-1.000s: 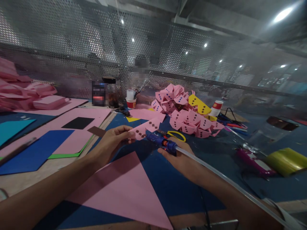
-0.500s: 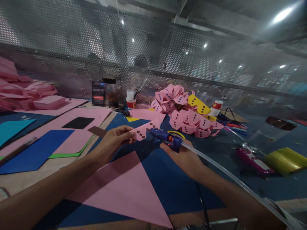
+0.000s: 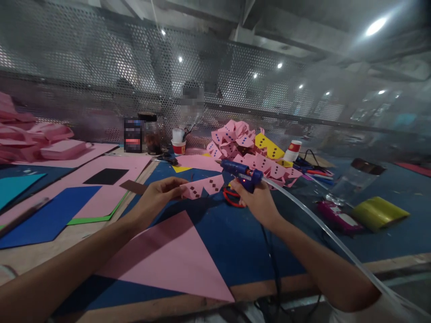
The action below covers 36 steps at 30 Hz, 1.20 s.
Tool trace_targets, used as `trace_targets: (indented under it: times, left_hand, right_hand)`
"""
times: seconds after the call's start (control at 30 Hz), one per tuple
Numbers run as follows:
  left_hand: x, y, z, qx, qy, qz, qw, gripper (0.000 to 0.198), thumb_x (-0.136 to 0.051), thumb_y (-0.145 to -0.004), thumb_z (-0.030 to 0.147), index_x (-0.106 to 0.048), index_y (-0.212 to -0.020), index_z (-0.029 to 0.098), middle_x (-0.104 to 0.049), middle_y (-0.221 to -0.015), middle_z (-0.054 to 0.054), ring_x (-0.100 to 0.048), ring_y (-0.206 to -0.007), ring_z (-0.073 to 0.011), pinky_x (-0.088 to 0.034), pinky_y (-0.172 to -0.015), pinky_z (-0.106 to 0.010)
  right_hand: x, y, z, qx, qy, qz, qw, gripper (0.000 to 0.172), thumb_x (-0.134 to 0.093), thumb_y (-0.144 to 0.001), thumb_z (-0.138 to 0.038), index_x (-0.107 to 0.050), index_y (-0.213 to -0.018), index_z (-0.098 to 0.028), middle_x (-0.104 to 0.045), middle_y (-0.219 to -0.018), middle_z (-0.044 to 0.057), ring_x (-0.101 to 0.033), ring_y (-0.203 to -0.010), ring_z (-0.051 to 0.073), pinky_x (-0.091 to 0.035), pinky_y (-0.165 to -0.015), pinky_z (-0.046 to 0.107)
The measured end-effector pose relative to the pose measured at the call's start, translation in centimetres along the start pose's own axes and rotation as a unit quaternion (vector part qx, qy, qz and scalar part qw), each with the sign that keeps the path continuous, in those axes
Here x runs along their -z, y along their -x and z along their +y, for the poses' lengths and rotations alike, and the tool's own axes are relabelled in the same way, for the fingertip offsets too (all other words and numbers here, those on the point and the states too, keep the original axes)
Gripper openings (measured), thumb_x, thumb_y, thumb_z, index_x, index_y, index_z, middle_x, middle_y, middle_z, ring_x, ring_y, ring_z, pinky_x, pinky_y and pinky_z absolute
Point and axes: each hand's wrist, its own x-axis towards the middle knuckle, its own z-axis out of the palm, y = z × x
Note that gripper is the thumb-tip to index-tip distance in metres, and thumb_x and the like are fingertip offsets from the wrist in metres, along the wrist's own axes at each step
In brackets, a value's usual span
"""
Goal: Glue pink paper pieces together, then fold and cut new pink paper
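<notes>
My left hand (image 3: 160,195) pinches one end of a pink zigzag paper strip (image 3: 204,186) with small dark squares, held above the blue sheet (image 3: 242,242). My right hand (image 3: 257,202) grips a blue hot glue gun (image 3: 240,172) with a long clear glue stick (image 3: 323,233) trailing back toward me. The gun's nozzle points left, just above the strip's right end. A large pink paper triangle (image 3: 168,258) lies below my hands.
A heap of pink and yellow cut strips (image 3: 252,150) sits behind the gun. Paper cups (image 3: 178,142), jars, pens (image 3: 314,172), a clear jar (image 3: 353,179), a yellow roll (image 3: 379,213) and coloured sheets (image 3: 50,215) lie around. A perforated metal screen (image 3: 101,89) backs the table.
My right hand has lifted the glue gun up and to the right, away from the strip. The strip in my left hand has tilted flatter. The view has shifted slightly.
</notes>
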Motion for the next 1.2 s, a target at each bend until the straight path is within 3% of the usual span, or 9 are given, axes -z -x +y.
trace_targets:
  times: [0.37, 0.47, 0.53, 0.6, 0.83, 0.93, 1.2]
  left_hand:
    - [0.2, -0.1, -0.7, -0.072, -0.089, 0.009, 0.993, 0.045, -0.082, -0.074, 0.059, -0.081, -0.099, 0.022, -0.081, -0.101, -0.008, -0.072, -0.099, -0.0293, -0.058, -0.088, -0.037]
    - [0.1, -0.3, -0.9, -0.089, -0.088, 0.007, 0.992, 0.044, -0.083, -0.072, 0.060, -0.081, -0.094, 0.022, -0.081, -0.097, -0.008, -0.072, -0.096, -0.0298, -0.059, -0.086, -0.038]
    - [0.0, -0.3, -0.9, -0.101, -0.094, 0.003, 0.990, 0.044, -0.082, -0.072, 0.060, -0.081, -0.093, 0.022, -0.081, -0.097, -0.008, -0.073, -0.096, -0.0307, -0.060, -0.086, -0.039]
    - [-0.1, -0.2, -0.9, -0.115, -0.103, -0.004, 0.988, 0.044, -0.081, -0.074, 0.061, -0.081, -0.093, 0.021, -0.081, -0.098, -0.009, -0.073, -0.096, -0.0308, -0.060, -0.086, -0.039]
    - [-0.1, 0.3, -1.5, -0.133, -0.122, -0.027, 0.983, 0.034, -0.078, -0.082, 0.054, -0.081, -0.100, 0.025, -0.082, -0.109, -0.007, -0.075, -0.103, -0.0291, -0.059, -0.089, -0.033]
    - [-0.1, 0.6, -1.4, -0.136, -0.135, -0.023, 0.981, 0.032, -0.076, -0.085, 0.054, -0.080, -0.102, 0.027, -0.081, -0.115, -0.005, -0.073, -0.111, -0.0306, -0.056, -0.096, -0.034]
    - [-0.3, 1.5, -0.5, -0.127, -0.178, -0.012, 0.976, 0.034, -0.074, -0.085, 0.055, -0.079, -0.102, 0.027, -0.082, -0.106, -0.004, -0.073, -0.103, -0.0306, -0.056, -0.091, -0.035]
  right_hand:
    - [1.3, -0.6, 1.0, -0.017, -0.017, 0.022, 0.999, 0.040, -0.067, -0.090, -0.056, -0.072, -0.101, -0.018, -0.076, -0.086, 0.005, -0.057, -0.046, 0.013, -0.054, -0.048, 0.029]
    - [2.3, 0.0, 1.7, -0.024, 0.010, 0.037, 0.999, 0.041, -0.067, -0.090, -0.058, -0.072, -0.101, -0.019, -0.073, -0.078, 0.003, -0.057, -0.048, 0.014, -0.053, -0.050, 0.030]
    - [3.3, 0.7, 2.2, -0.026, 0.042, 0.041, 0.998, 0.044, -0.066, -0.091, -0.061, -0.073, -0.104, -0.019, -0.070, -0.072, 0.001, -0.059, -0.051, 0.016, -0.054, -0.054, 0.031]
    - [4.3, 1.6, 2.8, -0.042, 0.072, 0.048, 0.995, 0.047, -0.065, -0.092, -0.062, -0.073, -0.110, -0.020, -0.072, -0.077, 0.002, -0.061, -0.053, 0.017, -0.055, -0.057, 0.033]
    - [7.8, 4.5, 3.7, -0.005, 0.178, 0.070, 0.982, 0.042, -0.063, -0.095, -0.062, -0.069, -0.100, -0.021, -0.073, -0.091, 0.004, -0.067, -0.078, 0.022, -0.056, -0.075, 0.036]
    - [9.5, 5.1, 3.9, 0.050, 0.260, 0.083, 0.961, 0.036, -0.062, -0.097, -0.057, -0.063, -0.102, -0.021, -0.070, -0.101, 0.006, -0.067, -0.090, 0.024, -0.053, -0.080, 0.036]
    - [12.5, 6.2, 5.4, 0.019, 0.444, 0.057, 0.894, 0.018, -0.053, -0.102, -0.035, -0.057, -0.114, -0.022, -0.065, -0.114, 0.010, -0.070, -0.099, 0.029, -0.053, -0.076, 0.037]
